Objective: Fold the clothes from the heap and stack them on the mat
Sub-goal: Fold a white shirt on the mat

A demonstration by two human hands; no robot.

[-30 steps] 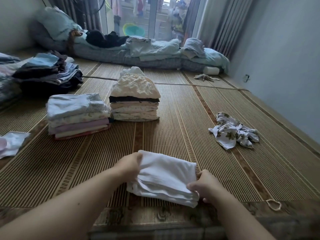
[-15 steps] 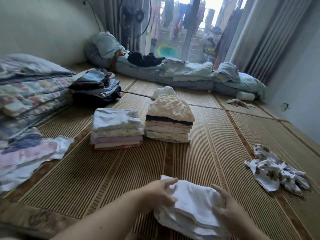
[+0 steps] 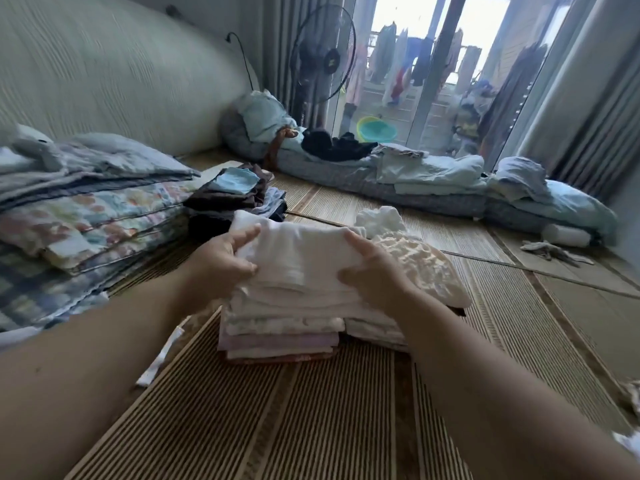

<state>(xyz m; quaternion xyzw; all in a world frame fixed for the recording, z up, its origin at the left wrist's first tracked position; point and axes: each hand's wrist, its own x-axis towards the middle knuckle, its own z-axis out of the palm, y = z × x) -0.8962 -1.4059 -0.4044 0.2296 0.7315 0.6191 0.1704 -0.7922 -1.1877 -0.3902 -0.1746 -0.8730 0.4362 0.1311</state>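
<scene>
A folded white garment (image 3: 301, 258) sits on top of the left stack of folded clothes (image 3: 280, 336) on the striped mat (image 3: 277, 417). My left hand (image 3: 225, 263) holds its left side, thumb on top and fingers under the edge. My right hand (image 3: 372, 271) holds its right side the same way. A second stack topped with a cream crinkled piece (image 3: 422, 268) stands just to the right, partly hidden behind my right hand.
Folded quilts (image 3: 86, 216) lie at the left, with a dark clothes pile (image 3: 235, 199) behind the stacks. A thin mattress with bedding (image 3: 398, 178) and a standing fan (image 3: 323, 60) line the back. A patterned cloth (image 3: 632, 400) shows at the right edge.
Both hands lifted the folded white garment off the mat in front of me and carried it forward onto the left stack. The view moved closer and turned left.
</scene>
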